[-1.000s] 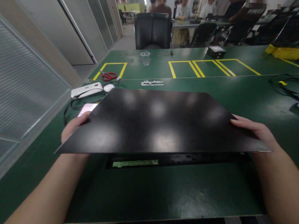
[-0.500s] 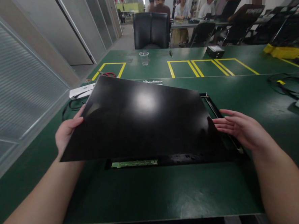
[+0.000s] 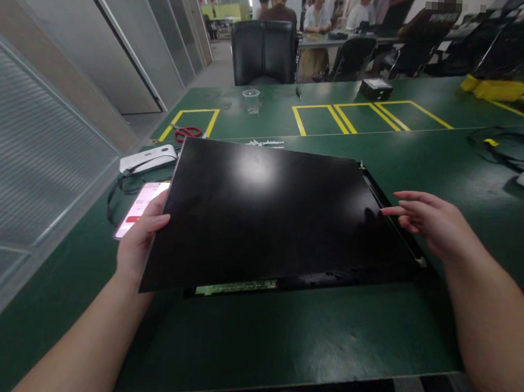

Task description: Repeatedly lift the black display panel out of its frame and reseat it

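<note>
A large glossy black panel [image 3: 270, 214] lies tilted over a flat frame [image 3: 394, 210] on the green table [image 3: 280, 339]. My left hand [image 3: 141, 242] grips the panel's left edge, thumb on top, and holds that side raised. My right hand [image 3: 429, 221] hovers open just off the panel's right edge, fingers spread and pointing left, holding nothing. A strip of green circuit board [image 3: 236, 287] shows under the panel's near edge.
A phone with a lit screen [image 3: 139, 206], a white device [image 3: 146, 158] and black cables lie left of the panel. Red scissors [image 3: 186, 133], a clear cup [image 3: 252, 101], a small black box [image 3: 375, 87] and yellow tape squares lie farther back. People sit at tables beyond.
The panel has shifted right and dropped lower over the frame. My right hand let go of its right edge and now hovers open. My left hand moved right with the panel's edge.
</note>
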Motion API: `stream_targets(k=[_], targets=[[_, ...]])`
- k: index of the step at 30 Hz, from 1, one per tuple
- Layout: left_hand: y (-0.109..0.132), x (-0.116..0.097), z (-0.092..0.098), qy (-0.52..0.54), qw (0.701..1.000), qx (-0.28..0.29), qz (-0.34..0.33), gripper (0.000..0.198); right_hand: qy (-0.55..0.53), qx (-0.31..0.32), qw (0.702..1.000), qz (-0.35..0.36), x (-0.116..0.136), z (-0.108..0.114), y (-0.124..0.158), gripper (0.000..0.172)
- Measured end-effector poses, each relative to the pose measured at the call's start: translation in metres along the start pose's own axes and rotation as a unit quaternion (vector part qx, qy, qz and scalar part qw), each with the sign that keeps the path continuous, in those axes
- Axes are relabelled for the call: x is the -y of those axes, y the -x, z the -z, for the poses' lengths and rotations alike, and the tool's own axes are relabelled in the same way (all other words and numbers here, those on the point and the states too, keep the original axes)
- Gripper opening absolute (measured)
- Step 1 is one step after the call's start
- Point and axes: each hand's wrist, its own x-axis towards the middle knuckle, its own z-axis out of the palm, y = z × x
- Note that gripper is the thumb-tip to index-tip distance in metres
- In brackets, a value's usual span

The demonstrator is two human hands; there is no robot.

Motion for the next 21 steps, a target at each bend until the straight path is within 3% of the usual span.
stream_targets(k=[8, 15, 21], targets=[[0.008, 0.004, -0.019, -0.02, 1.0, -0.01, 0.02, 0.048, 0.001, -0.016, 1.0, 0.022, -0.01, 0.008, -0.012, 0.014], [0.0, 0.014, -0.006, -0.028, 0.998, 0.041, 0.04, 0.039, 0.006, -0.018, 1.0, 0.021, -0.011, 0.007, -0.013, 0.013], [-0.003, 0.017, -0.002, -0.018, 0.998, 0.037, 0.037, 0.041, 0.018, -0.024, 0.999, 0.018, -0.01, 0.007, -0.012, 0.011]])
